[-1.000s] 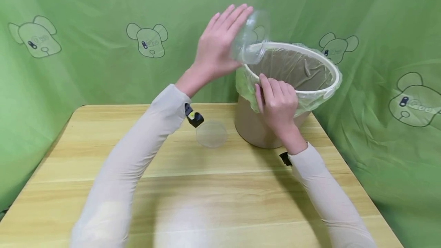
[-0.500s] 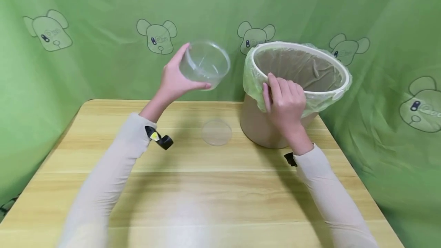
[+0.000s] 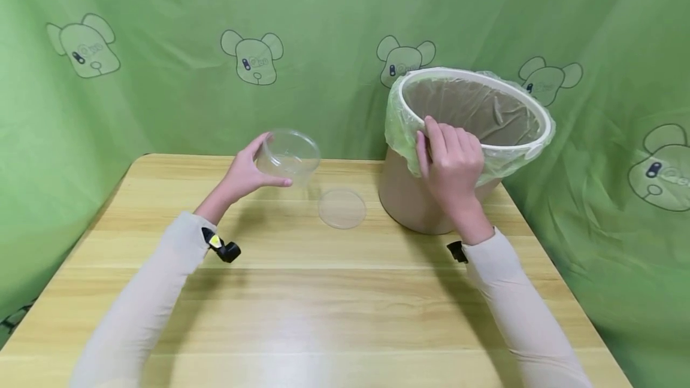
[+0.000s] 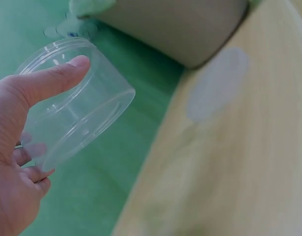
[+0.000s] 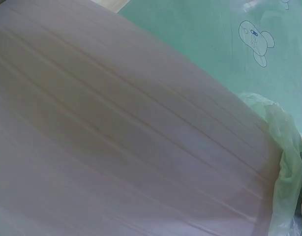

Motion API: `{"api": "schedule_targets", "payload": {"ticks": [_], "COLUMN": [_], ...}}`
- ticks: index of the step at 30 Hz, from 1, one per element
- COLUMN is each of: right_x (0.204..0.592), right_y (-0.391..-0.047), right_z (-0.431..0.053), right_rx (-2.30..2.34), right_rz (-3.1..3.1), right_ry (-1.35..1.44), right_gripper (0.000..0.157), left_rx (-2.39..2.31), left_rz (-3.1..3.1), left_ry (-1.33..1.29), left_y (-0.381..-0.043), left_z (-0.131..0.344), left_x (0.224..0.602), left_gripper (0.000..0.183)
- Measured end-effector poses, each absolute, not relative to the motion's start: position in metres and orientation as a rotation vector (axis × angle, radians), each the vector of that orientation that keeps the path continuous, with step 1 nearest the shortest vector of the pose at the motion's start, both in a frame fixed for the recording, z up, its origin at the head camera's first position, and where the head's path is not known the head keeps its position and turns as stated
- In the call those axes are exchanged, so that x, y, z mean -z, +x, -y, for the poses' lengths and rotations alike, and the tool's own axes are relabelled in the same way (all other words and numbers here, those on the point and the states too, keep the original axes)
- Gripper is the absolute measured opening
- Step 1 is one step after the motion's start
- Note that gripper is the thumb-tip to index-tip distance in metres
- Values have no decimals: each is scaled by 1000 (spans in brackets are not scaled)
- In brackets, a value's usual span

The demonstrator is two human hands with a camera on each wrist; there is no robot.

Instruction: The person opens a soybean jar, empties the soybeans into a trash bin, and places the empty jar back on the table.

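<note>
A clear, round plastic tub (image 3: 291, 159) is in my left hand (image 3: 244, 177), the thumb on its near side and the fingers behind. In the left wrist view the tub (image 4: 87, 105) has its open mouth up and leans; nothing shows inside it. A flat, clear round lid (image 3: 342, 208) lies on the table right of the tub. My right hand (image 3: 454, 163) grips the near rim of a brown trash bin (image 3: 406, 199), over its pale green liner bag (image 3: 400, 127). The right wrist view mostly shows the ribbed bin wall (image 5: 141, 128), with only a sliver of fingers at the edge.
The wooden table (image 3: 323, 310) has a rounded far left corner. Behind it hangs a green curtain (image 3: 323, 11) printed with cartoon heads. The bin stands at the table's far right.
My left hand has carried the tub from beside the bin's mouth down and left toward the table, turning its mouth upward. The right hand keeps its grip on the bin's rim.
</note>
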State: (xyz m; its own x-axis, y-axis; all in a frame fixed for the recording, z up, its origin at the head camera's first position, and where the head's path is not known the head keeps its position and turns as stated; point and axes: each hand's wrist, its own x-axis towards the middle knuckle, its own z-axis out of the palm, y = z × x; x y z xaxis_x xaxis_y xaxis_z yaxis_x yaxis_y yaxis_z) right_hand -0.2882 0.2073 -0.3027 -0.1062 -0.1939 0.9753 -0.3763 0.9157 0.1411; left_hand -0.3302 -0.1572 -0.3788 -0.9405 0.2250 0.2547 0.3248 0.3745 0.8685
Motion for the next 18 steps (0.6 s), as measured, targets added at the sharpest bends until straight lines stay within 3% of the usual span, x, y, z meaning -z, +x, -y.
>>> {"api": "schedule_targets", "payload": {"ticks": [18], "right_x": [301], "right_y": [-288], "right_z": [-209], "right_rx": [-143], "right_rz": [1689], "right_ry": [452], "right_gripper": [22], "left_rx": [1829], "left_rz": [2663], "left_ry": [-378], "left_y": [-308], "left_z": [179], "left_x": [425], "left_gripper": [110]}}
